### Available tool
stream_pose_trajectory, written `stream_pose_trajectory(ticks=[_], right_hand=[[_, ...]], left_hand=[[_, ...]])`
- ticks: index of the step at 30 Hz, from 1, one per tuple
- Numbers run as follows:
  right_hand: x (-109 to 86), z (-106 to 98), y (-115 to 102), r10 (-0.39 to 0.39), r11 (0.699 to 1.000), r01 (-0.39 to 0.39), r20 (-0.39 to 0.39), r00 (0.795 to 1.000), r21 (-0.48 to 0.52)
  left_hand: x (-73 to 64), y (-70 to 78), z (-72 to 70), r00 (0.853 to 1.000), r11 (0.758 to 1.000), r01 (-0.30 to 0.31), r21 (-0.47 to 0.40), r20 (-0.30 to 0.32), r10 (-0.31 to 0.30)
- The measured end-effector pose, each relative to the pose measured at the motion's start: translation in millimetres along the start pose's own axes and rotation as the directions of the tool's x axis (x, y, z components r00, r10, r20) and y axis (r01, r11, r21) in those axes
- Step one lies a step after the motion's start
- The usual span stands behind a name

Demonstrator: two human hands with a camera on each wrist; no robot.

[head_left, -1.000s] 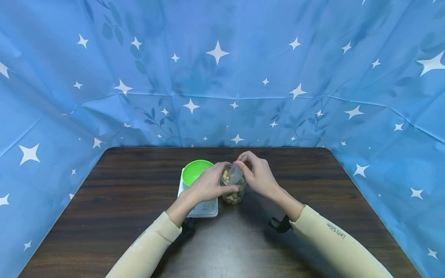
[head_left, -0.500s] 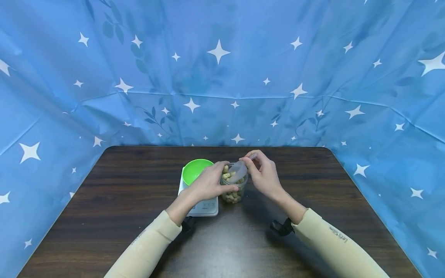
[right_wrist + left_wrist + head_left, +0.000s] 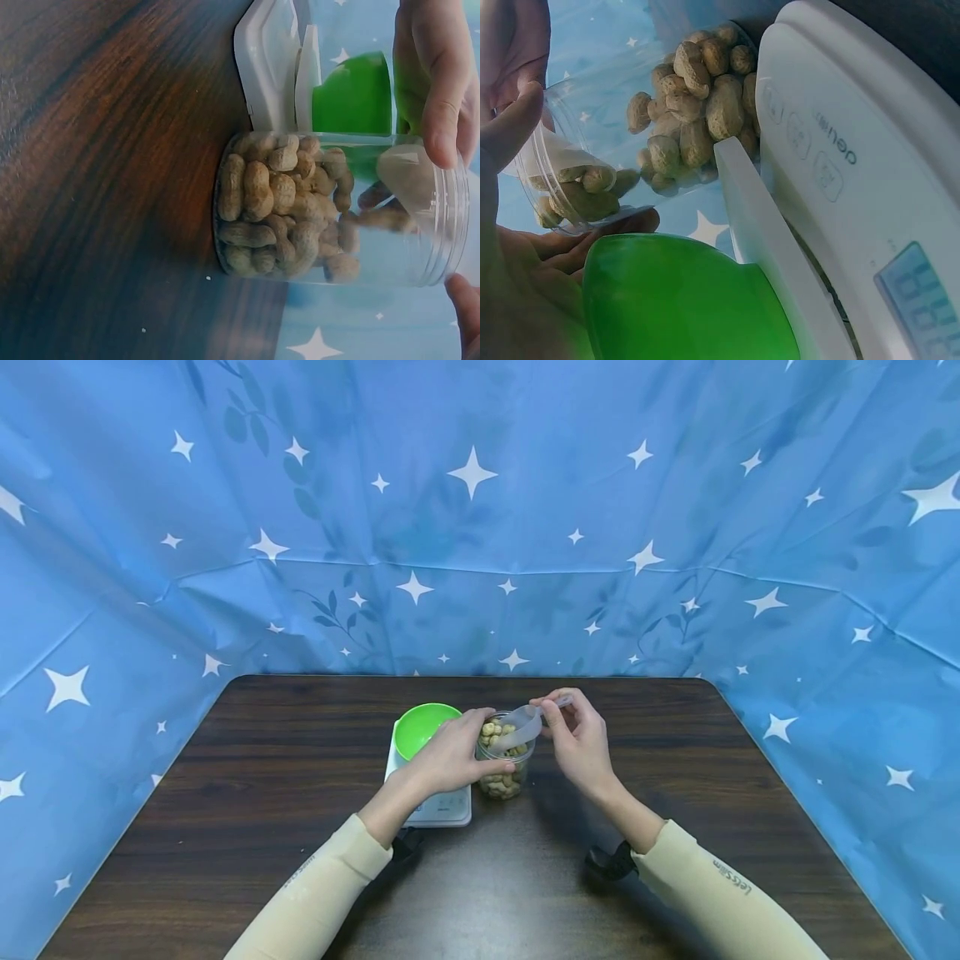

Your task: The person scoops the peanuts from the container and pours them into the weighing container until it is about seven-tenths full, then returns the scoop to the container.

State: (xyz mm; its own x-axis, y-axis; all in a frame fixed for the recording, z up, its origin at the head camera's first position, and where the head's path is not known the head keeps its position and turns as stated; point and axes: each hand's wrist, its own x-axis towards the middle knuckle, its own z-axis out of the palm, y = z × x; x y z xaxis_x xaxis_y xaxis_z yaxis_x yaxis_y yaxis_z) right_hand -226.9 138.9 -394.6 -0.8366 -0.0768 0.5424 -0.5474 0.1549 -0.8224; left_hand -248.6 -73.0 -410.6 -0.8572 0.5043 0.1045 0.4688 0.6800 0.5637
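Note:
A clear plastic jar [image 3: 382, 259] of peanuts in the shell [image 3: 259, 191] stands upright on the table. My left hand [image 3: 453, 756] grips it around the rim, thumb on the near side and fingers on the far side. Just right of the mouth, my right hand [image 3: 583, 743] pinches the handle of a translucent white scoop [image 3: 528, 722]. The scoop's bowl slants down into the jar's opening, with several peanuts at it in the left wrist view. Left of the jar, a green bowl [image 3: 422, 731] sits on a white kitchen scale [image 3: 442, 812], partly hidden by my left hand.
The dark wooden table [image 3: 285, 793] spreads out on both sides. A blue curtain with white stars [image 3: 480, 527] hangs behind its far edge. The scale's display [image 3: 922, 300] is lit, close against the jar's left side.
My right hand has shifted right, drawing the scoop's handle outward and lower so the scoop lies flatter across the jar's mouth. The left hand, jar, bowl and scale have stayed put.

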Motion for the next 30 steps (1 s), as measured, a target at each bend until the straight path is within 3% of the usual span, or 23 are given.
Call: stream_pose_trajectory(ticks=[2,8,18,30], right_hand=[[-0.7,0,0,-0.004,1.000,0.005,-0.012,1.000,0.014],[-2.3,-4,35,0.048,0.995,-0.042,-0.061,0.997,0.094],[-5.0,-3,39,0.136,0.979,-0.119,-0.094,0.986,0.168],[-5.8,-4,40,0.171,0.966,-0.149,-0.087,0.981,0.212]], left_hand=[[-0.2,-0.5,0.2,1.000,1.000,0.004,0.004,0.002,-0.004],[-0.9,-1.3,-0.2,1.000,1.000,0.004,0.012,0.006,-0.004],[-2.1,-0.3,-0.2,1.000,0.999,-0.028,0.027,-0.011,0.028],[-4.2,0.4,0.3,1.000,0.999,-0.019,0.049,0.005,0.019]])
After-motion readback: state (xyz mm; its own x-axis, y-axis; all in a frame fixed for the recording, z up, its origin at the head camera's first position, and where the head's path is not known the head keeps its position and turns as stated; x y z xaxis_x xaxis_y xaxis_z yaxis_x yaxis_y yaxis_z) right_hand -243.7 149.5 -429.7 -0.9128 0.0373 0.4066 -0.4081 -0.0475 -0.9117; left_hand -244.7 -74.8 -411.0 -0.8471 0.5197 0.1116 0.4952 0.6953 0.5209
